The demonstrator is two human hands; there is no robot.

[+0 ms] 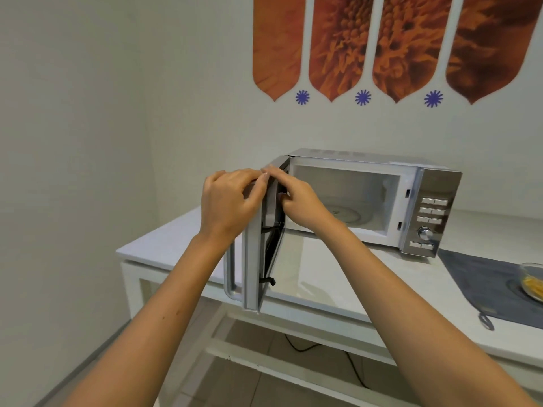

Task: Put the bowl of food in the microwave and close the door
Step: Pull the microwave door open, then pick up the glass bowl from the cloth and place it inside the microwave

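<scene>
A silver microwave [411, 168] stands on a white table, its cavity bare with the glass turntable showing. Its door [252, 274] swings wide open toward me, handle on the outer side. My left hand [229, 204] rests on the door's outer top edge. My right hand [296, 201] grips the inner top edge of the same door, fingers curled over it. A glass bowl of yellow food [533, 282] sits at the far right frame edge, partly cut off, far from both hands.
The bowl rests on a dark grey mat [482, 283] on the white table [182, 239]. A small metal object [486, 321] lies at the mat's front edge. A black cable [355, 365] trails on the tiled floor under the table. A wall is close on the left.
</scene>
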